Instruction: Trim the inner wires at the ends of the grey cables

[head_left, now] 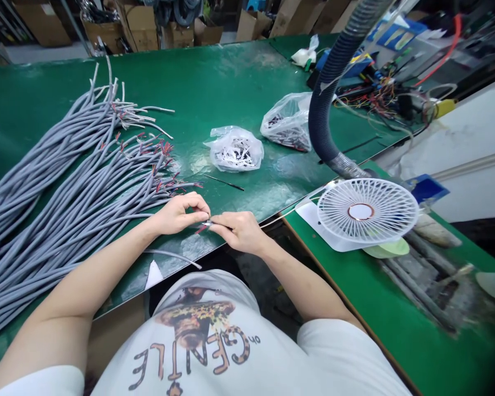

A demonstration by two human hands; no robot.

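Observation:
My left hand [180,213] and my right hand [238,230] meet at the front edge of the green table [231,88]. Both are pinched shut on the stripped end of one grey cable [177,256], whose thin red wires [201,227] show between my fingertips. The cable's grey jacket curves down below my left wrist. A big bundle of grey cables [66,187] with red wire ends lies just left of my left hand.
Two clear plastic bags of small parts [235,149] [286,122] and a thin black tool [225,182] lie beyond my hands. A white fan [367,212] and a ribbed hose [330,88] stand at the right. Tangled wires and cardboard boxes fill the back.

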